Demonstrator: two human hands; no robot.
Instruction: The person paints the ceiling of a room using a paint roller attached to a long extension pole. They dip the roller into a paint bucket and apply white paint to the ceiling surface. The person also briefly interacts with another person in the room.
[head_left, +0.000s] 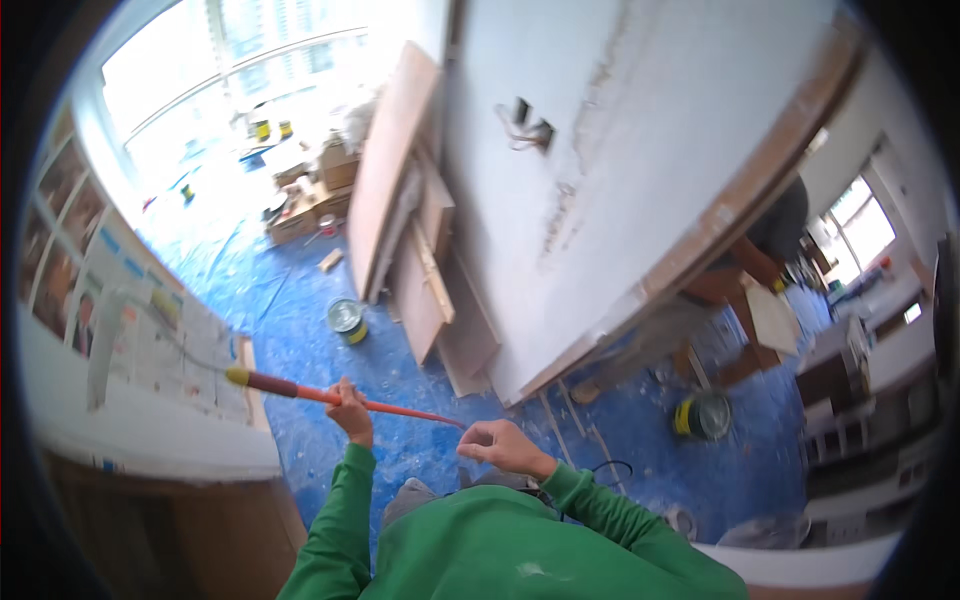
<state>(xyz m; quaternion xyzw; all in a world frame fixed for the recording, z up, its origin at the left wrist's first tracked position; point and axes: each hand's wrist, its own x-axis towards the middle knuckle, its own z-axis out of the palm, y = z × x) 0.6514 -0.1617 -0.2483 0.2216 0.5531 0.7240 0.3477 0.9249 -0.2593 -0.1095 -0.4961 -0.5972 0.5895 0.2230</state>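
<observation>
Blue plastic sheeting (pixel 275 310) covered the floor around me, running from the upper left to the lower right of the frame. At upper left, a large window (pixel 170 80) glared white, with cardboard boxes (pixel 293 224) piled below it. Left of centre, a tall, pale-brown board (pixel 393 170) stood beside other boards. A can (pixel 347 320) sat near them; another can (pixel 705 415) sat at lower right. White wires (pixel 514 130) dangled from the pale wall (pixel 680 140), upper centre. A second window (pixel 860 230) shone at far right.

Free room over blue sheeting (pixel 290 310) ahead of the hands (pixel 503 447), paint can (pixel 347 320) and leaning boards (pixel 393 175) beyond.
</observation>
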